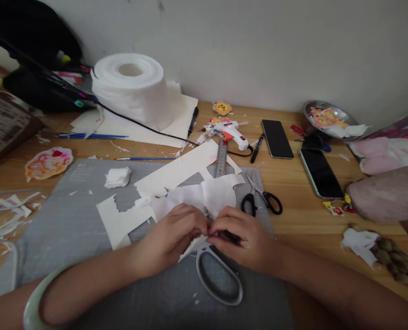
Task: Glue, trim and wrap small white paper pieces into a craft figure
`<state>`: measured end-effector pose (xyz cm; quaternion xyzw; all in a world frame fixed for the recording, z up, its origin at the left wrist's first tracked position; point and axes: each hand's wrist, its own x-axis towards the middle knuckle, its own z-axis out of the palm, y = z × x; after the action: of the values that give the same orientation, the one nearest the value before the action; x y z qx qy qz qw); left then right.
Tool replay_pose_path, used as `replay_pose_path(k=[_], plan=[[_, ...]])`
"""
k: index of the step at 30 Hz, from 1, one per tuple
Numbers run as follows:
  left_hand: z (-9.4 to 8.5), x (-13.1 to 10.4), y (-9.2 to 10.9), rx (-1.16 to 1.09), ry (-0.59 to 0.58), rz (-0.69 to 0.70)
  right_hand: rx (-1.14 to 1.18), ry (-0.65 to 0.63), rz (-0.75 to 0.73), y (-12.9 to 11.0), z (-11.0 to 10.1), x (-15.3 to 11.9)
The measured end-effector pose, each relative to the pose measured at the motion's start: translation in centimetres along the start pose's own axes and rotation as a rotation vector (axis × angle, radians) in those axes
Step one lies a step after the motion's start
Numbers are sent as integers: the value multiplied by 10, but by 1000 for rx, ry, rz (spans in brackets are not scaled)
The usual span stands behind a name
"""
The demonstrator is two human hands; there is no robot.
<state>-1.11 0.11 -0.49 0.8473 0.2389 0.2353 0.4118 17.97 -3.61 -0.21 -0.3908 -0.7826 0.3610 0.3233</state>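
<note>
My left hand (181, 229) and my right hand (243, 233) meet at the front middle of the mat, fingertips pinched together. Between them is a small white piece (192, 248), paper or cloth, mostly hidden by my fingers. Below my hands lie large scissors with a grey handle loop (229, 301); their blades are out of sight. Just beyond my fingers rests a crumpled white sheet (220, 192) over cream card offcuts (179, 167). Black-handled scissors (273, 203) lie partly open to the right of it.
Around the grey cutting mat (62, 220) stand a white roll (131, 91), a glue gun (231, 133) with its cord, a steel ruler (221, 158), two phones (277, 139) and a metal bowl (307, 112). A folded white pad (117, 177) lies on the mat.
</note>
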Motion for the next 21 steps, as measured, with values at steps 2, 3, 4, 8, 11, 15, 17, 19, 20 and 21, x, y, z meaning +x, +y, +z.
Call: replay_pose_path(k=[2,3,4,8,11,15,17,19,20,21], plan=[[0,0,0,4,1,-15,-8,-31,-40,0,0,0],[0,1,0,3,5,-13,-16,-45,-61,0,0,0],[0,1,0,-1,13,-6,-26,-56,-80,0,0,0],[1,0,-3,-18,28,10,-48,-70,-103,1,1,1],[2,-1,-4,-4,28,-14,-26,-48,-84,1,0,1],[1,-2,-4,7,15,54,52,32,-115,-1,1,-1],[0,-3,-4,16,-3,91,86,71,-93,0,3,-3],[0,-3,-4,24,-11,109,108,122,-7,1,5,-6],[0,-3,-4,28,-9,113,114,146,43,2,5,-7],[0,-3,-4,29,-2,118,117,163,82,2,6,-7]])
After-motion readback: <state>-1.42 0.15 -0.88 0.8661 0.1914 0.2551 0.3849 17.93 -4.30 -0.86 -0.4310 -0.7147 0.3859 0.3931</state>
